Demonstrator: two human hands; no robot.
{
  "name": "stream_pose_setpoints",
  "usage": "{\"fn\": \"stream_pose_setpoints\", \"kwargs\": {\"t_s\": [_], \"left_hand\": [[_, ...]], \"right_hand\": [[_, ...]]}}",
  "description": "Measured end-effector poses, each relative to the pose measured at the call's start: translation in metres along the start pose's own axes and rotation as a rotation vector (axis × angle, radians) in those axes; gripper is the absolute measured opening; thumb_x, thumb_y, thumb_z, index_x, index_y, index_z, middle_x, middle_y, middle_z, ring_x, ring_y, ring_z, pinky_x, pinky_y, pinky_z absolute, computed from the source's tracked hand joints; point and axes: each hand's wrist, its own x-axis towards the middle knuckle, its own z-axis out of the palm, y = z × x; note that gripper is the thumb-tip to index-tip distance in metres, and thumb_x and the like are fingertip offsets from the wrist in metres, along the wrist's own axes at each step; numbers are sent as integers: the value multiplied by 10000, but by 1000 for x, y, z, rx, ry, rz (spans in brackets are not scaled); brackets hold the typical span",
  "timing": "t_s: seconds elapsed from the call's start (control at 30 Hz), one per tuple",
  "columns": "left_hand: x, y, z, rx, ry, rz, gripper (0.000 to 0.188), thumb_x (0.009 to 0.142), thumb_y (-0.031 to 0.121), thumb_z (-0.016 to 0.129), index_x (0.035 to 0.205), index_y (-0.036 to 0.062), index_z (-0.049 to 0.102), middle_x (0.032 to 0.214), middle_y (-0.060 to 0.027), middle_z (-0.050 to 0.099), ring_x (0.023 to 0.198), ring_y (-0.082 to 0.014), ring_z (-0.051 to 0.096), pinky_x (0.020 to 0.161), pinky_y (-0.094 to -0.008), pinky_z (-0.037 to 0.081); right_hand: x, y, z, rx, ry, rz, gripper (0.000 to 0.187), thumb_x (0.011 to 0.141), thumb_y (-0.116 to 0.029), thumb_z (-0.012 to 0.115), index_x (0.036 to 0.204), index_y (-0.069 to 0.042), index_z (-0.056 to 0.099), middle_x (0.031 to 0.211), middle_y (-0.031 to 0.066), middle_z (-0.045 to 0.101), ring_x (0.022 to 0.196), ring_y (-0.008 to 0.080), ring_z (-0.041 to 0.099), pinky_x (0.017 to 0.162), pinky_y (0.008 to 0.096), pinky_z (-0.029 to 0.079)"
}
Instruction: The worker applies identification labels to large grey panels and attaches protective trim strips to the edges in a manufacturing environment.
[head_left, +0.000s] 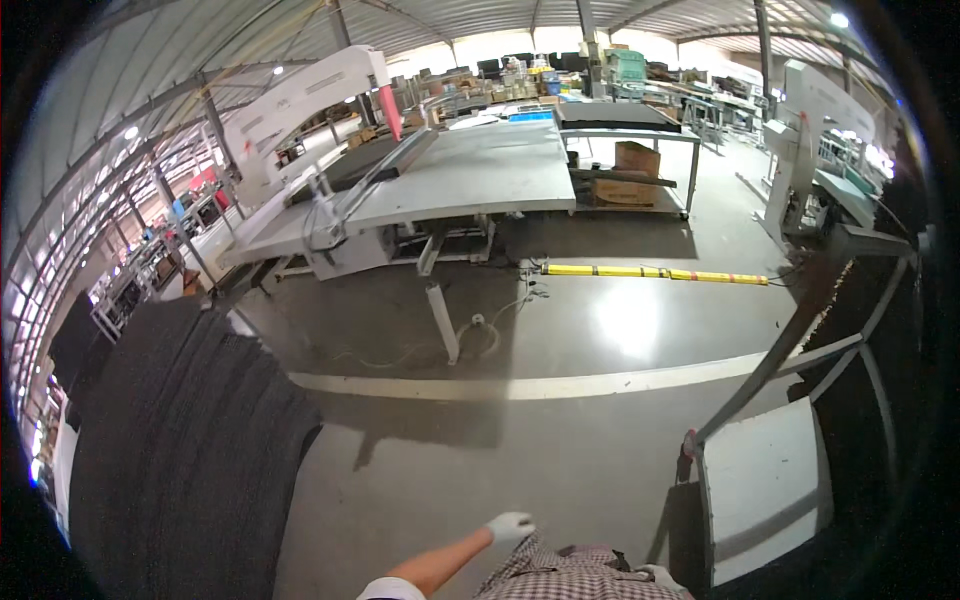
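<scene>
My left hand [511,526], in a white glove, is low in the middle of the head view. Its fingers are closed on the edge of a brown-and-white checkered cloth garment [560,577], which is drawn up to a point there. The garment lies against my body at the bottom edge. Partly hidden at the garment's right side is my right hand [662,577], also white-gloved; its fingers do not show well enough to read. A dark item on the cloth near that hand is too small to name.
At left rises a tall stack of dark sheets [190,440]. A metal-framed cart [765,480] with a white lower panel stands at right. Ahead are a large grey worktable [480,175] with a white machine arm [300,95], a yellow-and-black floor strip [655,273] and loose cables [490,335].
</scene>
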Motion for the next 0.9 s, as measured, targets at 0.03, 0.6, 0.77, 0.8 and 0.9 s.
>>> {"fn": "stream_pose_setpoints", "kwargs": {"t_s": [0.03,0.6,0.77,0.8,0.9], "left_hand": [[40,6,-67,-13,111,46,450,906,366,517,1217,55,605,1239,-165,619,1149,-334,575,977,-392,445],[387,254,-396,-242,698,581,273,830,106,682,1087,16,672,1054,-189,679,1012,-316,650,904,-405,499],[557,312,-478,-461,743,732,134,769,128,728,743,21,651,979,-191,705,952,-326,665,842,-389,511],[589,327,-487,-472,732,717,134,769,128,728,743,21,651,979,-191,705,952,-326,665,842,-389,511],[679,381,-539,-284,327,888,253,803,122,673,1026,5,662,1107,-200,663,1039,-330,630,907,-402,491]], "right_hand": [[32,-34,2,28,-15,-2,353,882,-287,635,1149,-60,679,1049,124,717,945,244,687,862,332,533],[538,-532,-355,-476,-236,-479,462,908,-255,482,1324,-57,517,1251,205,600,1147,380,566,1001,443,429],[634,-502,-484,-343,-83,-373,491,933,-332,490,1345,-66,505,1324,188,557,1210,367,525,1030,417,411],[642,-474,-515,-321,-61,-270,501,934,-347,493,1346,-61,504,1328,187,556,1211,360,531,1032,411,410],[648,-350,-579,-191,101,-26,530,915,-379,539,1326,-43,535,1310,180,582,1201,311,561,1021,387,426]]}}
